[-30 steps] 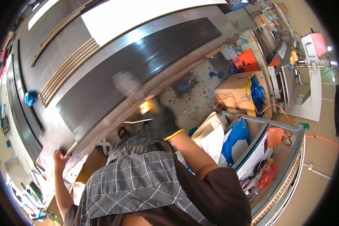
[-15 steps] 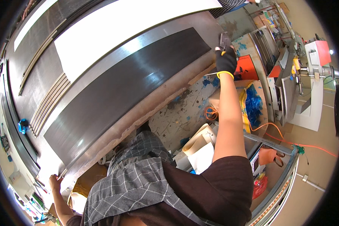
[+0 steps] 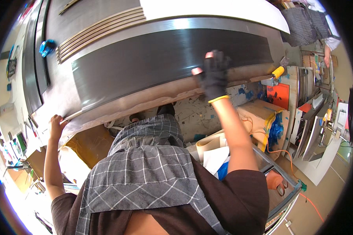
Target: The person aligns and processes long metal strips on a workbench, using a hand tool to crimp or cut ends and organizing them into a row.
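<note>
A long black sheet (image 3: 161, 58) lies on the metal-topped worktable (image 3: 259, 31), along its near edge. Over the sheet's near side is my right hand (image 3: 215, 76), in a black glove with bare thumb and fingertip; it is open and nothing shows in it. At the table's left near corner my left hand (image 3: 57, 126) is bare, its fingers closed on the end of a thin pale rod (image 3: 73, 115). That rod reaches towards the sheet's lower left corner. A yellow-handled tool (image 3: 277, 72) rests at the table's right end, beside a crumpled greyish piece (image 3: 284, 61).
A white sheet (image 3: 211, 8) and several narrow brown strips (image 3: 102, 33) lie farther back, with a blue roll (image 3: 47, 47) to the left. Another person (image 3: 306, 25) stands at the far right. Below are a cardboard box (image 3: 259, 111) and an orange cord (image 3: 288, 156).
My right hand has left the table's right end and come left over the black sheet; the dark tool it was on is out of it. My view has turned left. The left hand stays at its corner.
</note>
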A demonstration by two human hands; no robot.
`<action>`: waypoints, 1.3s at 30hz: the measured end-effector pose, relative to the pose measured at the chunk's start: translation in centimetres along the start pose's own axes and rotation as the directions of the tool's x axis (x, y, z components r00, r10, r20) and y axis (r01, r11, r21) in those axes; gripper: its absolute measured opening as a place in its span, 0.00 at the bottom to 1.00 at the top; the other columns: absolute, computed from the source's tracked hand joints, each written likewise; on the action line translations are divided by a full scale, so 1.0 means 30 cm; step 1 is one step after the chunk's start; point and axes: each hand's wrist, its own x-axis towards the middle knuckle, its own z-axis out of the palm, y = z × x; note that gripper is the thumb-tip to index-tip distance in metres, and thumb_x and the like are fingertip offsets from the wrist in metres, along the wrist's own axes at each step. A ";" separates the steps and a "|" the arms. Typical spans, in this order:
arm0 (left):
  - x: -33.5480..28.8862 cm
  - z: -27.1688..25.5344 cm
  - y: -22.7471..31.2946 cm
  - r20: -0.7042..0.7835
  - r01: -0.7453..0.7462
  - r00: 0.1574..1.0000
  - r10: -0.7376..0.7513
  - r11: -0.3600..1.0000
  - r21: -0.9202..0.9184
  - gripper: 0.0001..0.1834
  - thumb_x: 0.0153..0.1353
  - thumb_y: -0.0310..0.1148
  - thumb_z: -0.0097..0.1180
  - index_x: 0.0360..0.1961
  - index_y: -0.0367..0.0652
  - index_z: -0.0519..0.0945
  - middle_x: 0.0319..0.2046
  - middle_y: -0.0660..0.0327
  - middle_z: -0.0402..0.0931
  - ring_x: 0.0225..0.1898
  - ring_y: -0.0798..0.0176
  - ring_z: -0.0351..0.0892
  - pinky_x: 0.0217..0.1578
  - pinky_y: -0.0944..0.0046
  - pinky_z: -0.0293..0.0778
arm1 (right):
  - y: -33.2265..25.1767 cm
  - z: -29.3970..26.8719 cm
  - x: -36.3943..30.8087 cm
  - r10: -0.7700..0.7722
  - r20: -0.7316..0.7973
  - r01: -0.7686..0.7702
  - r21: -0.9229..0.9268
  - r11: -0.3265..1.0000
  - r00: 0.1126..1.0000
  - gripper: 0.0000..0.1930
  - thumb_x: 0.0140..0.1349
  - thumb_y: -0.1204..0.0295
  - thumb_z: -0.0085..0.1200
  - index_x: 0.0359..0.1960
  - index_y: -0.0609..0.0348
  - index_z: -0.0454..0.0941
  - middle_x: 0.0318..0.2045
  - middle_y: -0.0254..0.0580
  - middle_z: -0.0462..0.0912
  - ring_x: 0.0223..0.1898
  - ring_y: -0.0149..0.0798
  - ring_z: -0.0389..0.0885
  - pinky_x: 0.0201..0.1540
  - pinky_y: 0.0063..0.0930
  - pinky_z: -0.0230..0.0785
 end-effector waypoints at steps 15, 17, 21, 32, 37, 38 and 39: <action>-0.057 0.018 0.044 -0.327 -0.143 0.938 0.118 0.988 -0.053 0.16 0.44 0.32 0.69 0.30 0.40 0.75 0.31 0.55 0.72 0.37 0.47 0.71 0.38 0.52 0.70 | -1.554 0.038 0.168 -0.306 0.258 0.063 0.661 0.748 0.916 0.48 0.57 0.40 0.49 0.67 0.70 0.55 0.68 0.70 0.51 0.70 0.66 0.45 0.72 0.56 0.30; -0.070 0.048 0.043 -0.301 -0.143 0.945 0.127 0.989 -0.031 0.16 0.48 0.34 0.67 0.32 0.40 0.74 0.32 0.54 0.71 0.38 0.46 0.70 0.40 0.51 0.69 | -1.453 -0.011 0.161 -0.106 0.051 0.032 0.754 0.656 0.993 0.43 0.56 0.50 0.57 0.66 0.66 0.56 0.64 0.65 0.57 0.67 0.65 0.51 0.70 0.55 0.39; -0.104 0.009 0.020 -0.179 -0.159 0.973 0.148 0.986 -0.048 0.17 0.50 0.39 0.66 0.32 0.41 0.72 0.31 0.55 0.71 0.38 0.47 0.71 0.39 0.51 0.69 | -1.078 -0.144 0.137 0.649 0.123 -0.591 0.564 0.577 0.751 0.41 0.61 0.55 0.54 0.67 0.69 0.51 0.65 0.64 0.56 0.68 0.58 0.54 0.70 0.44 0.45; -0.152 -0.269 0.176 -0.350 -0.222 0.923 0.161 0.965 -0.142 0.18 0.46 0.33 0.68 0.31 0.41 0.70 0.29 0.56 0.68 0.26 0.52 0.71 0.26 0.56 0.68 | -0.579 -0.309 0.170 0.468 0.835 -0.358 0.547 -0.757 0.289 0.23 0.64 0.48 0.54 0.47 0.53 0.71 0.38 0.39 0.77 0.38 0.37 0.79 0.39 0.37 0.79; 0.170 -0.350 0.353 -0.446 -0.259 0.879 0.170 0.955 -0.146 0.18 0.45 0.26 0.68 0.30 0.39 0.68 0.29 0.55 0.66 0.26 0.54 0.70 0.26 0.58 0.69 | -0.290 -0.370 0.369 0.447 0.802 -0.275 0.568 -0.776 0.396 0.19 0.65 0.51 0.55 0.46 0.51 0.71 0.38 0.38 0.77 0.38 0.39 0.78 0.38 0.38 0.79; 0.252 -0.379 0.409 -0.488 -0.279 0.851 0.193 0.954 -0.108 0.17 0.48 0.25 0.67 0.30 0.39 0.68 0.29 0.56 0.65 0.26 0.55 0.68 0.27 0.60 0.69 | -0.211 -0.347 0.433 0.446 0.773 -0.254 0.591 -0.766 0.451 0.19 0.65 0.51 0.54 0.46 0.51 0.71 0.38 0.38 0.77 0.37 0.39 0.78 0.38 0.39 0.79; 0.334 -0.403 0.471 -0.528 -0.294 0.822 0.213 0.953 -0.074 0.15 0.50 0.24 0.65 0.29 0.39 0.67 0.29 0.56 0.64 0.26 0.57 0.67 0.27 0.62 0.69 | -0.141 -0.362 0.511 0.469 0.727 -0.256 0.643 -0.722 0.501 0.19 0.65 0.50 0.54 0.46 0.50 0.71 0.38 0.38 0.78 0.37 0.37 0.78 0.38 0.38 0.79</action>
